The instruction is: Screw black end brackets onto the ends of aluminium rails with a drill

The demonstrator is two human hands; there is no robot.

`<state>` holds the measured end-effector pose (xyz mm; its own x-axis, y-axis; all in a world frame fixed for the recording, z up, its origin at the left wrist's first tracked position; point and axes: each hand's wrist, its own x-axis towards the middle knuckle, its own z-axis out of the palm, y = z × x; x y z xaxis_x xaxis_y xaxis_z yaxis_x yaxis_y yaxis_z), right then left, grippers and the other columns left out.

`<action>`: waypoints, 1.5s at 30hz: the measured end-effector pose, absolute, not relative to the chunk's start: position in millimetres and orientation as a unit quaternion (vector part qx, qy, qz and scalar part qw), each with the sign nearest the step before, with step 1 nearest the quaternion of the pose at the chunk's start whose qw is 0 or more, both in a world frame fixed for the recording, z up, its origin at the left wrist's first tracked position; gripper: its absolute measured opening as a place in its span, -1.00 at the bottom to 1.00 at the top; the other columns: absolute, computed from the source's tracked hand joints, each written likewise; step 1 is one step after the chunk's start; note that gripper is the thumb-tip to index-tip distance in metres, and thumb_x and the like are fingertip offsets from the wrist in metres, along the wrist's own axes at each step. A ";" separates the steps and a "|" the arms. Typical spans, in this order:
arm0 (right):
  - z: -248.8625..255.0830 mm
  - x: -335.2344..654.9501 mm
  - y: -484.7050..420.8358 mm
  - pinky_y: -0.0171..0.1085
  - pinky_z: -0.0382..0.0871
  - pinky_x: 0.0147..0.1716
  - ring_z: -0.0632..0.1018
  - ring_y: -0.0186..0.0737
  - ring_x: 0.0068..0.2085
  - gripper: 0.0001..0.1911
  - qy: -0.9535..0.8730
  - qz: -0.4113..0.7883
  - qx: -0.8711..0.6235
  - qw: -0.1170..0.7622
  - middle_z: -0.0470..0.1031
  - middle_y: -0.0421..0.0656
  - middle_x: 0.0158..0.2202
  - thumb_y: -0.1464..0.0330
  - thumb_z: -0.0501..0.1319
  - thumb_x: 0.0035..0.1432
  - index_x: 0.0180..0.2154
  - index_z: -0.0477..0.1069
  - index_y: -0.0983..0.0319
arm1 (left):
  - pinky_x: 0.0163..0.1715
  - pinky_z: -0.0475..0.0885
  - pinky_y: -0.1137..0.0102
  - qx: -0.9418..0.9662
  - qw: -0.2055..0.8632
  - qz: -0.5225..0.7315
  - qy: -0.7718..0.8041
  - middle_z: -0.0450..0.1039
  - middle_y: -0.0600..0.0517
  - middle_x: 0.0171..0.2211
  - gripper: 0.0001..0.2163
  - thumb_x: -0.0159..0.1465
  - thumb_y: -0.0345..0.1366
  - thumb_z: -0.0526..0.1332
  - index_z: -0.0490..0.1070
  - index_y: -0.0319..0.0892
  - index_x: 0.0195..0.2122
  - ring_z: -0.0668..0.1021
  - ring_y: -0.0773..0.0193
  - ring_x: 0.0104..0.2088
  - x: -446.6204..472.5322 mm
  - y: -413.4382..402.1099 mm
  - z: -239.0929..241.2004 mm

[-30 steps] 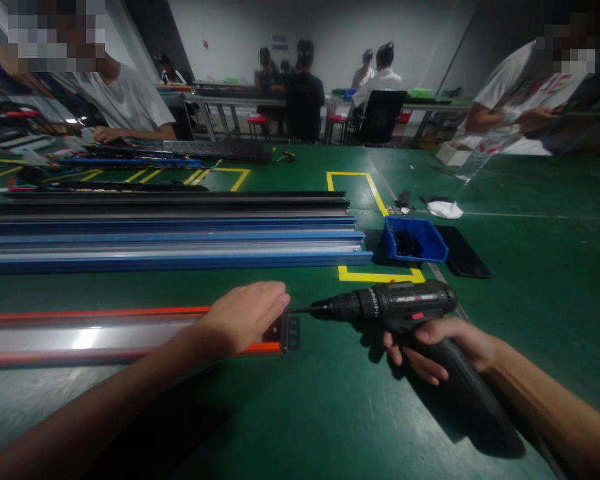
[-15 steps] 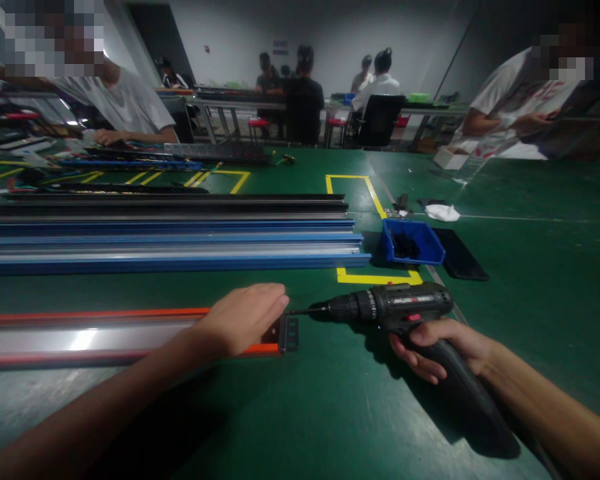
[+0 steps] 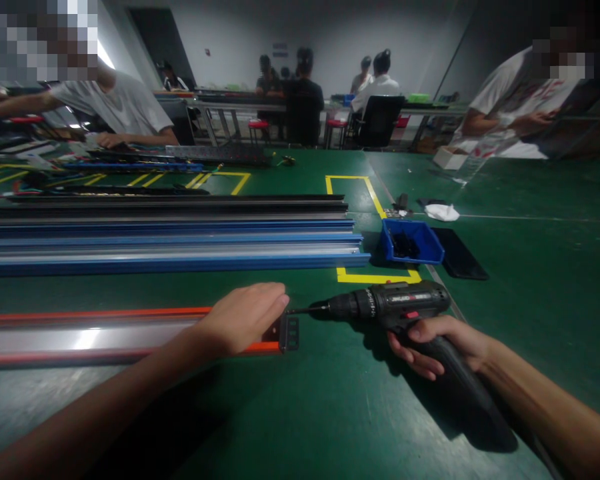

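Note:
An orange-edged metal rail (image 3: 105,339) lies lengthwise on the green table, with a small black slotted bracket (image 3: 293,333) at its right end. Over that end is my left hand (image 3: 247,317), its fingers together and bent down onto the rail; their tips are partly hidden. My right hand (image 3: 447,340) is wrapped round the handle of a black cordless drill (image 3: 413,301), held on its side and pointing left. The drill's long thin bit (image 3: 307,310) reaches the bracket's upper corner beside my left fingertips. Whether it sits in a screw is hidden.
Blue rails (image 3: 180,257) and black rails (image 3: 180,207) lie behind the orange one. Right of them stand a blue bin (image 3: 413,243) of small black parts and a flat black slab (image 3: 460,253). A clear bottle (image 3: 475,160) is farther back. People sit across the table.
The drill and my right hand have shifted very slightly left. My left hand and the rail stay in place. The person at the far left has moved an arm.

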<state>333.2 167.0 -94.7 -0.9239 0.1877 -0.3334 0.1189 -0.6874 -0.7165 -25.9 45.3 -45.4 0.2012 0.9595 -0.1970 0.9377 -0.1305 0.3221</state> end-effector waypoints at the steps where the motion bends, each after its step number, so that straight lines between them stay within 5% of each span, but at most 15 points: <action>1: -94.4 332.7 166.9 -0.41 0.47 -0.49 0.36 -0.51 -0.63 -0.70 -0.395 0.898 -0.194 0.020 0.54 -0.09 -0.35 0.34 0.23 0.19 -0.15 0.56 0.44 | -0.24 0.31 0.25 0.749 0.191 0.031 0.633 0.44 -0.04 -0.23 -0.63 0.52 -0.13 -0.21 0.29 -0.13 -0.24 0.48 0.15 -0.25 -26.1 45.2 -45.5; 11: -95.2 329.5 167.2 -0.41 0.45 -0.47 0.36 -0.52 -0.60 -0.66 -0.418 0.893 -0.164 0.034 0.58 -0.02 -0.23 0.33 0.21 0.23 -0.08 0.55 0.44 | -0.26 0.28 0.26 0.739 0.197 0.062 0.641 0.42 0.00 -0.28 -0.61 0.53 -0.09 -0.22 0.27 -0.12 -0.29 0.46 0.18 -0.30 -25.7 44.5 -46.8; 17: -95.0 331.1 167.5 -0.41 0.45 -0.47 0.36 -0.49 -0.59 -0.71 -0.419 0.893 -0.162 0.030 0.53 -0.12 -0.39 0.33 0.21 0.24 -0.16 0.56 0.43 | -0.31 0.27 0.28 0.752 0.179 0.062 0.632 0.42 0.00 -0.30 -0.60 0.53 -0.09 -0.22 0.25 -0.12 -0.31 0.45 0.20 -0.33 -27.1 44.4 -48.8; 45: -96.7 332.7 166.8 -0.40 0.48 -0.51 0.40 -0.50 -0.63 -0.77 -0.400 0.894 -0.196 0.037 0.53 -0.13 -0.40 0.37 0.26 0.17 -0.23 0.58 0.43 | -0.30 0.21 0.27 0.728 0.211 0.067 0.648 0.39 0.03 -0.30 -0.61 0.52 -0.04 -0.21 0.24 -0.10 -0.31 0.44 0.16 -0.31 -26.5 45.8 -48.5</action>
